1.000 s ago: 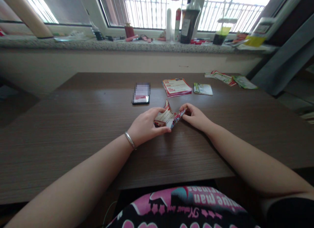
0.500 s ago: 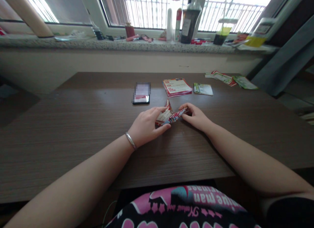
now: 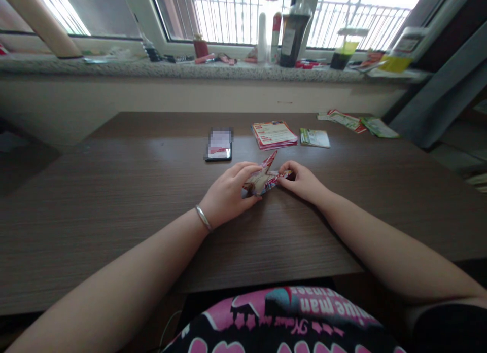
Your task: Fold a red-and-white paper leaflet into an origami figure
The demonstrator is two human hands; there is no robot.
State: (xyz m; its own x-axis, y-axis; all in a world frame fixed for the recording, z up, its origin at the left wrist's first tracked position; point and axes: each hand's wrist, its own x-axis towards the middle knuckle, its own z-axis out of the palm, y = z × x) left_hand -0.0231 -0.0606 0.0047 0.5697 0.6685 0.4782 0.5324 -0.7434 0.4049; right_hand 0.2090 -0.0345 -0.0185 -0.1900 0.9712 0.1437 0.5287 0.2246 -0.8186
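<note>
Between my hands, just above the brown desk (image 3: 152, 190), is a folded piece of printed paper (image 3: 262, 180) in red, white and blue, with one pointed flap standing up. My left hand (image 3: 232, 188) grips its left side, thumb below and fingers over the top; a silver bangle circles that wrist. The right-hand end of the paper is pinched between the thumb and fingers of my right hand (image 3: 299, 180). The palm side of my left hand hides part of the paper.
A phone (image 3: 219, 145) lies behind my left hand. Farther back are a stack of printed square sheets (image 3: 274, 135), a smaller green-and-white stack (image 3: 315, 138) and loose leaflets (image 3: 346, 120). Bottles such as a dark one (image 3: 293, 38) line the windowsill (image 3: 228, 71).
The upright flap of the paper has tilted to the right and stands out longer. My right thumb and fingers have closed in on the paper's right end.
</note>
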